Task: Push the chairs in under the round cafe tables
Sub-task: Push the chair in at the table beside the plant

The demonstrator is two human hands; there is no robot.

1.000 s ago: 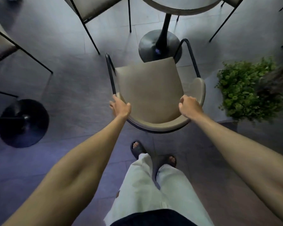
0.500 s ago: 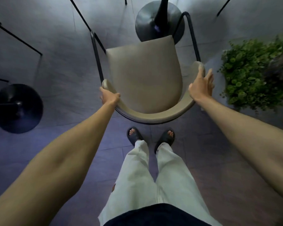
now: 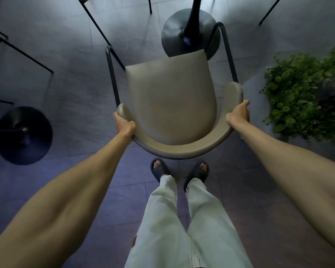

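Note:
A beige padded chair [image 3: 172,101] with a curved backrest and black metal legs stands right in front of me. My left hand [image 3: 124,125] grips the left end of the backrest. My right hand [image 3: 239,115] holds the right end, fingers wrapped over its outer edge. The front of the seat reaches the black round base [image 3: 190,31] of the cafe table's pedestal. The tabletop is out of frame above.
A green potted plant [image 3: 306,93] stands close to the right of the chair. Another table's black round base [image 3: 23,135] lies on the floor at left. Thin black legs of other chairs [image 3: 97,26] cross the top left. My feet in dark sandals [image 3: 180,170] stand just behind the chair.
My right hand went from an open palm on the backrest's right end to a grip around it. The view has tilted down, and the tabletop has left the frame.

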